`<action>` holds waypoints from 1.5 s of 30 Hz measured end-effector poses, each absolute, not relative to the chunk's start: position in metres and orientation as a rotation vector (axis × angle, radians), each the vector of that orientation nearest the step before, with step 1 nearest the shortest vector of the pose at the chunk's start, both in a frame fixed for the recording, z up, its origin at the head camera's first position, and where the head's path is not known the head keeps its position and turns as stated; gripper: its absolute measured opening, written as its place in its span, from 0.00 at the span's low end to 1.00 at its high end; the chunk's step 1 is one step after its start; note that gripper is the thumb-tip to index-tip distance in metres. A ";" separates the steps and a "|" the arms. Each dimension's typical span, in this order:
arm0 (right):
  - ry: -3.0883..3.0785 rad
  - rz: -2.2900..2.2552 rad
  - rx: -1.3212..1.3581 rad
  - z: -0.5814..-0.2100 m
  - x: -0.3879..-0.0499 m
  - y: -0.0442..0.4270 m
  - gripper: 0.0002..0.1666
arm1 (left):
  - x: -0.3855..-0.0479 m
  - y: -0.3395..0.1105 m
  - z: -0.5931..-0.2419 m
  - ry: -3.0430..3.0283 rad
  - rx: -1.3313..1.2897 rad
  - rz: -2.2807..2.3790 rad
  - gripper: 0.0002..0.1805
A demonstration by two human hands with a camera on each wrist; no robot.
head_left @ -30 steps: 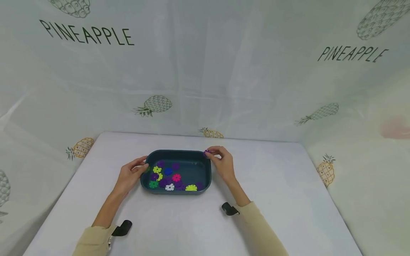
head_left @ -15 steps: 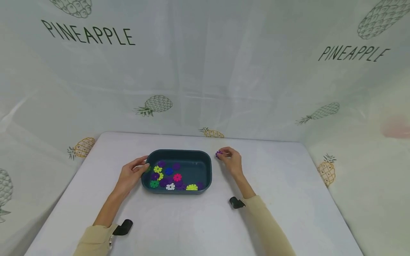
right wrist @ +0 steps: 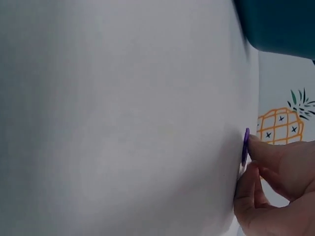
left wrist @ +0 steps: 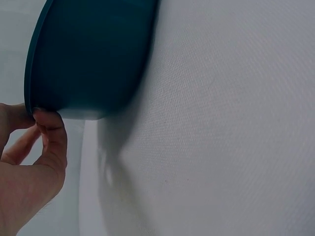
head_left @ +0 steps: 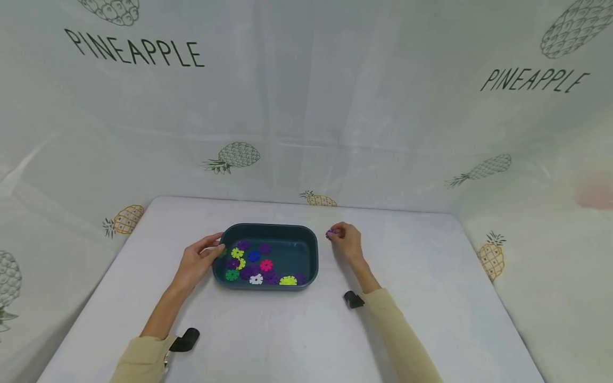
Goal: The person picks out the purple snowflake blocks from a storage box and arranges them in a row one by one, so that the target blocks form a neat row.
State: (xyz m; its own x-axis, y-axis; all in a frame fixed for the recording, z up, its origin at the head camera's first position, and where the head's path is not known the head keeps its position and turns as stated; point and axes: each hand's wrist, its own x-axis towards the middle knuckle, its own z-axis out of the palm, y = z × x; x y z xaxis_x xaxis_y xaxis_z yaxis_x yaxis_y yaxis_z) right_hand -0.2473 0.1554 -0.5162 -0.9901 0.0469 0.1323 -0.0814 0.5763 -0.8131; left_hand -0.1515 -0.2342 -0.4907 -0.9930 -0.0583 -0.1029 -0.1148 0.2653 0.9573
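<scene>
A dark teal tray (head_left: 297,255) stands on the table with several flower-shaped discs inside, among them a red disc (head_left: 266,265), a white disc (head_left: 256,279) and a blue disc (head_left: 254,256). My left hand (head_left: 195,264) pinches the tray's left rim between thumb and fingers; the left wrist view shows this hand (left wrist: 37,162) at the tray wall (left wrist: 88,59). To the right of the tray, my right hand (head_left: 348,243) holds a purple disc (head_left: 329,234) low over the table. In the right wrist view, that purple disc (right wrist: 245,146) is between thumb and fingertips, close to the tabletop.
The white table (head_left: 297,335) extends around the tray on all sides. Behind it hangs a pale curtain (head_left: 335,106) printed with pineapples. A black wrist device (head_left: 185,340) is at the left sleeve, and another black device (head_left: 353,299) is at the right one.
My right hand has carried the purple disc from the tray's upper right corner rightward and then down toward the table. The left hand keeps its grip on the rim.
</scene>
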 end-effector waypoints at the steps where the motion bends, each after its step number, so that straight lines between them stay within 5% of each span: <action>1: -2.669 1.374 0.032 -0.517 -0.246 0.156 0.07 | -0.152 -0.234 -0.491 2.463 -0.166 1.866 0.30; 24: -2.629 1.462 0.209 -0.468 -0.234 0.143 0.09 | -0.156 -0.232 -0.490 2.447 -0.148 1.870 0.30; 45: -2.545 1.313 0.923 -0.467 -0.199 0.079 0.11 | -0.150 -0.235 -0.488 2.485 -0.151 1.843 0.31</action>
